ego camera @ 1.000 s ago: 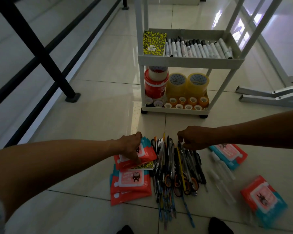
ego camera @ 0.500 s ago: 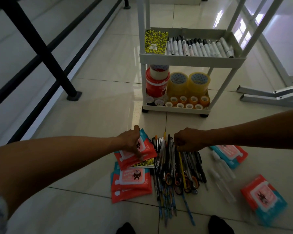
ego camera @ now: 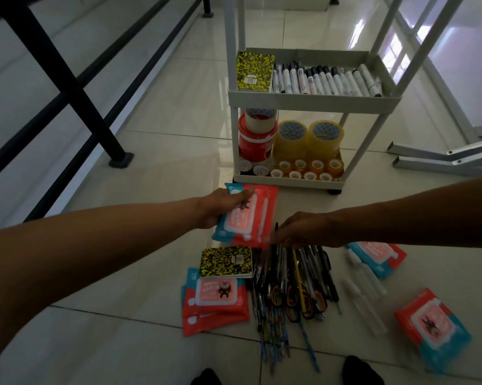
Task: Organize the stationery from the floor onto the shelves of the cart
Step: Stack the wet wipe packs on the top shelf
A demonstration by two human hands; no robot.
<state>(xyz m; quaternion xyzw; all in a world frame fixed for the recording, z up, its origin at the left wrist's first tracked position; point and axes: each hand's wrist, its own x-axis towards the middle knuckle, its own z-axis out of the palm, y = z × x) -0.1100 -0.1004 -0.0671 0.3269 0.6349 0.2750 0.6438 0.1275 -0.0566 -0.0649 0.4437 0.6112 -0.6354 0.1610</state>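
Pale glossy floor tiles (ego camera: 162, 140) carry everything, with a black railing along the left. Lifted clear of the floor, a red and blue wipes pack (ego camera: 251, 218) sits in the left hand (ego camera: 220, 208), thumb laid across its top and the fingers out of sight beneath, so it is gripping the pack, raised in front of the cart (ego camera: 314, 98). Just beside it, the right hand (ego camera: 303, 230) reaches down to the top ends of the pile of pens and scissors (ego camera: 295, 284); its fingers curl downward, but whether they have closed on a pen I cannot tell.

Below the raised pack lies a yellow-speckled notebook (ego camera: 226, 262), overlapping a stack of more wipes packs (ego camera: 214, 301). To the right of the pens lie clear spray bottles (ego camera: 364, 282), then two further packs, one near the right forearm (ego camera: 378, 258) and one well apart toward the lower right (ego camera: 431, 326).

On the cart, the top shelf holds a matching notebook (ego camera: 255, 70) and a row of markers (ego camera: 325, 79); the bottom shelf is crowded with tape rolls (ego camera: 298, 140).

Risks, as I judge them: both visible shelves look nearly full, so a pack pushed in could topple tape or scatter markers. The soft, slick pack could slide off the thumb-over hold. A hasty grab at the pens could drag neighbours along and roll them across the tiles.
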